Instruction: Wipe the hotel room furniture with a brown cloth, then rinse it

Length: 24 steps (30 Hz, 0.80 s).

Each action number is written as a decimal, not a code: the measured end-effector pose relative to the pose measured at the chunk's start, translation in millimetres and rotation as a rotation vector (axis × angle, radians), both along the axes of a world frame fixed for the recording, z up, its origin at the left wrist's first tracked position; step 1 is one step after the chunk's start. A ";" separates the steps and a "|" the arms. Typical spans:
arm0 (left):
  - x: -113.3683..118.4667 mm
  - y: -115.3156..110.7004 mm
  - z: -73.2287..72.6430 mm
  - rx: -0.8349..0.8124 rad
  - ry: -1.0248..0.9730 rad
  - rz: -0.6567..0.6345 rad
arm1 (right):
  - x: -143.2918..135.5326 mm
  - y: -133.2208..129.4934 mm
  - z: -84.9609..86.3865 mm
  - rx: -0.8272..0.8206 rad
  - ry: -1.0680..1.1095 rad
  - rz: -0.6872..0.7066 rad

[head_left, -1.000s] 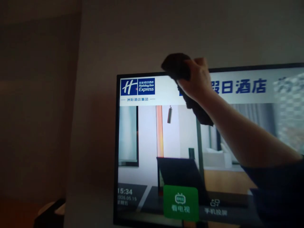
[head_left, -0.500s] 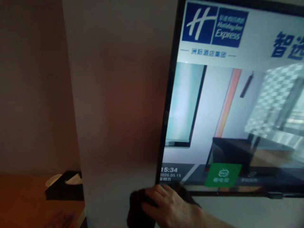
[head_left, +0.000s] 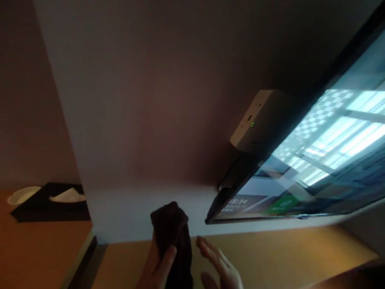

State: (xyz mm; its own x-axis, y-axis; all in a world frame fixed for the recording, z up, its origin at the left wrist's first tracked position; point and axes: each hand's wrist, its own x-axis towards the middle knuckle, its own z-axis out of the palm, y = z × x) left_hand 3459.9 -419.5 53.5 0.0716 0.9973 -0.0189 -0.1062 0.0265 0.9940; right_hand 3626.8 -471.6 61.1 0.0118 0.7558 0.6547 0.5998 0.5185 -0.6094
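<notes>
A dark brown cloth (head_left: 174, 237) hangs folded in front of the wall, left of the television's lower corner. My left hand (head_left: 158, 263) grips it from the left, the thumb lying over its front. To the right of the cloth is my right hand (head_left: 221, 265), its fingers apart and holding nothing, just below the television (head_left: 306, 160). The screen shows 15:34, a green tile and bright window reflections.
Behind the television's left edge, a white box (head_left: 249, 120) with green lights is on the wall. A wooden surface (head_left: 264, 253) runs below. At the left, a black tissue box (head_left: 54, 206) stands beside a white dish (head_left: 24, 195).
The view has swung so the television is seen more from its side. The hand at its lower left corner has left the cloth, which is now in my left hand below and left of that corner.
</notes>
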 end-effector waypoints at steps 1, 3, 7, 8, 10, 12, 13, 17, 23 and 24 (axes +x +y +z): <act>-5.7 8.6 6.3 0.044 -0.023 0.003 | 10.1 -2.7 3.1 -0.010 0.088 -0.084; -16.6 28.4 21.2 0.159 -0.052 -0.031 | 27.0 -6.6 7.8 -0.049 0.315 -0.316; -17.9 65.3 53.6 0.319 -0.018 -0.199 | 42.2 -4.3 12.1 -0.128 0.720 -0.457; -12.6 73.5 60.7 0.366 -0.016 -0.234 | 43.0 -2.0 13.2 -0.159 0.789 -0.444; 2.7 89.4 71.9 0.471 -0.011 -0.281 | 43.0 2.6 16.4 -0.231 0.901 -0.432; 20.5 104.3 79.0 0.554 0.008 -0.326 | 42.4 6.0 20.7 -0.281 0.993 -0.436; 29.1 111.0 82.0 0.573 0.017 -0.354 | 42.6 7.0 22.8 -0.288 1.029 -0.441; 59.9 131.5 104.5 0.634 0.055 -0.548 | 52.7 6.5 24.8 -0.305 1.056 -0.451; 106.4 154.8 168.4 1.166 0.327 -0.840 | 75.3 -0.6 12.8 -0.350 0.966 -0.324; 112.6 156.9 175.2 1.198 0.408 -0.866 | 73.6 -0.5 12.7 -0.340 0.954 -0.312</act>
State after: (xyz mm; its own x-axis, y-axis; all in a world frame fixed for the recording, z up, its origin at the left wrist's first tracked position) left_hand 3572.5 -262.6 228.7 0.8102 0.0965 0.5782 -0.2041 -0.8782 0.4325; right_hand 3700.4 -472.2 73.8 0.6344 0.7725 0.0262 -0.1267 0.1374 -0.9824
